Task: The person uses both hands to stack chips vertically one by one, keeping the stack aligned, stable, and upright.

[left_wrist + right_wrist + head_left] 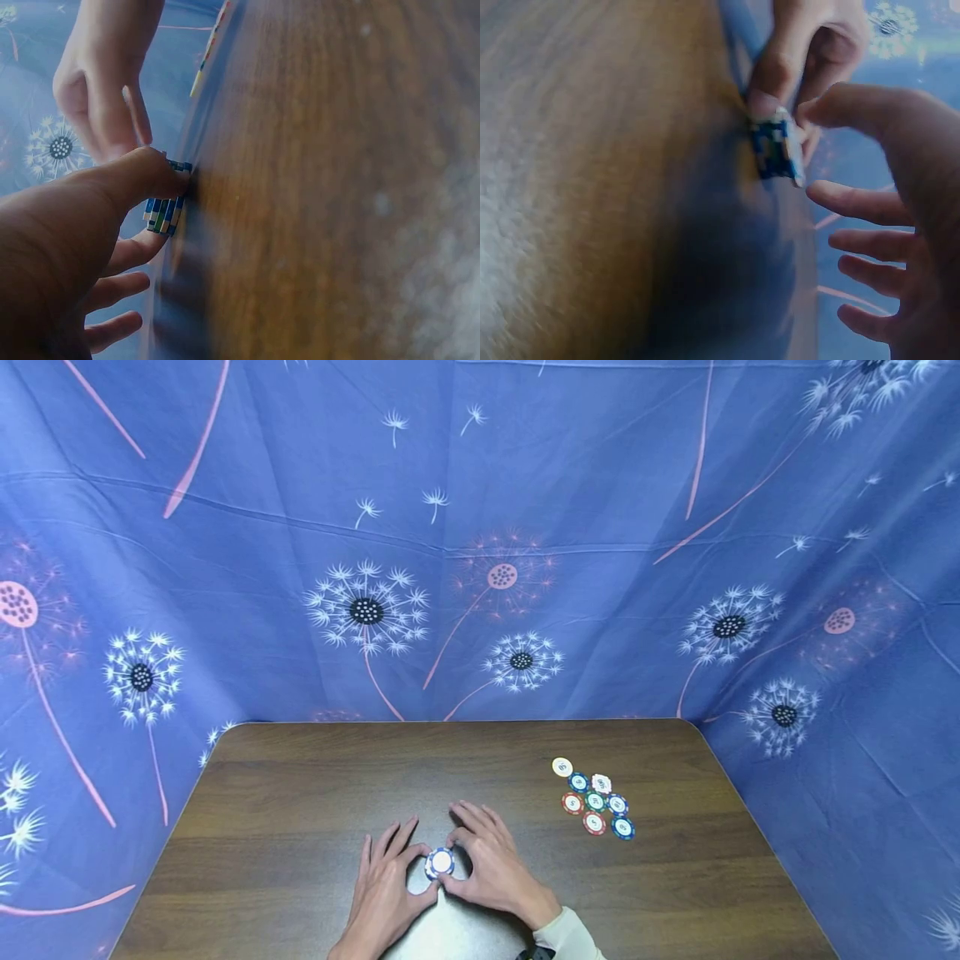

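A short stack of poker chips [439, 863] with blue and white edges is low in the middle of the head view, over the brown table. My left hand [384, 885] pinches its left side between thumb and index finger, the other fingers spread. From the right, my right hand [491, 868] curves thumb and index finger round the top chip [442, 860], which sits a little off the ones beneath. In the right wrist view the right fingertips [821, 193] are right at the top chip's edge. The left wrist view shows the left thumb [161, 174] covering part of the stack.
Several loose poker chips [595, 802], blue, red, green and white, lie flat in a cluster on the right part of the wooden table [322, 777]. A blue dandelion-print cloth [450, 527] hangs behind the table and along both sides.
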Demonstrator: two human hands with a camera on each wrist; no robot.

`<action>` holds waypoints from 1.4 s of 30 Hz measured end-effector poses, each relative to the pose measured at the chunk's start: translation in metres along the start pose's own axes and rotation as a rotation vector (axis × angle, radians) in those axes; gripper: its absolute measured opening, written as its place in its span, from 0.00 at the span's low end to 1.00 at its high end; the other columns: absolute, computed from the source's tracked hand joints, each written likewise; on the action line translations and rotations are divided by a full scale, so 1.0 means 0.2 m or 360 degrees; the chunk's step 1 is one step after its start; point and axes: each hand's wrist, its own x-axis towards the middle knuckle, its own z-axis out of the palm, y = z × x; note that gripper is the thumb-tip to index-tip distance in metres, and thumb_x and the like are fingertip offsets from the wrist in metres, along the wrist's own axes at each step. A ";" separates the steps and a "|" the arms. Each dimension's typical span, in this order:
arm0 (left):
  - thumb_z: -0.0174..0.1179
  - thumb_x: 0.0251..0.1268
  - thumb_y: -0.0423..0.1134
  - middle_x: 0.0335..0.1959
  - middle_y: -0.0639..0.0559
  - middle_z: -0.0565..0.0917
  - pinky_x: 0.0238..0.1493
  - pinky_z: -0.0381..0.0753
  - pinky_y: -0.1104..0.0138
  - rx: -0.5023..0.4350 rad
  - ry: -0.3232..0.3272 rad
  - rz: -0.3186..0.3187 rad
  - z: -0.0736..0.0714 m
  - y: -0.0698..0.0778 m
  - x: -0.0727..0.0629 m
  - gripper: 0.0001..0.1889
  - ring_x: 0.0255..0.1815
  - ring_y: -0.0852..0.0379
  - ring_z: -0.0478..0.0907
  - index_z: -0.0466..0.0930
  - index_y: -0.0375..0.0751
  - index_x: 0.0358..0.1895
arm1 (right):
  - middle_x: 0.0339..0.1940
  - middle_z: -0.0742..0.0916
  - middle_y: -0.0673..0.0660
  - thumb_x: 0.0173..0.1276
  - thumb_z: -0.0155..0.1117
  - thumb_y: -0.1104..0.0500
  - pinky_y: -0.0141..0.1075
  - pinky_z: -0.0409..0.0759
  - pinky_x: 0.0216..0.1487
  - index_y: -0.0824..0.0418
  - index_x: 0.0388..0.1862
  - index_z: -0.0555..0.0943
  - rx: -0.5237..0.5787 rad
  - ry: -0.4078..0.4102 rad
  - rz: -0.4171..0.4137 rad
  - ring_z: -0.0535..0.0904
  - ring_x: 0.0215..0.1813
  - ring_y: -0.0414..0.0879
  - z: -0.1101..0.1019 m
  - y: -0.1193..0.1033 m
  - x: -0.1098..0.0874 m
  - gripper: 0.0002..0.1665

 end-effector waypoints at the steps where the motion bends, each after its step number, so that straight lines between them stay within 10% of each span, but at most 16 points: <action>1: 0.82 0.44 0.49 0.73 0.44 0.80 0.73 0.59 0.25 0.0002 0.0016 0.0012 0.00 0.00 0.00 0.19 0.74 0.35 0.72 0.89 0.50 0.42 | 0.73 0.82 0.61 0.56 0.81 0.44 0.59 0.71 0.77 0.52 0.40 0.87 0.0015 0.0006 0.0011 0.73 0.78 0.58 -0.01 0.00 0.00 0.19; 9: 0.83 0.42 0.47 0.72 0.44 0.80 0.73 0.60 0.25 -0.0008 0.0008 -0.0013 -0.01 0.00 0.01 0.19 0.74 0.35 0.73 0.89 0.51 0.41 | 0.70 0.84 0.62 0.67 0.76 0.57 0.59 0.72 0.76 0.54 0.43 0.89 0.0077 0.0021 0.0018 0.77 0.74 0.59 -0.03 0.04 -0.02 0.07; 42: 0.82 0.45 0.49 0.74 0.43 0.79 0.75 0.57 0.26 0.0001 -0.0066 -0.0059 0.00 0.00 0.01 0.19 0.76 0.34 0.71 0.90 0.51 0.42 | 0.66 0.86 0.61 0.65 0.76 0.60 0.57 0.76 0.72 0.55 0.44 0.88 0.0149 0.0049 0.0018 0.80 0.70 0.55 0.00 0.02 -0.07 0.09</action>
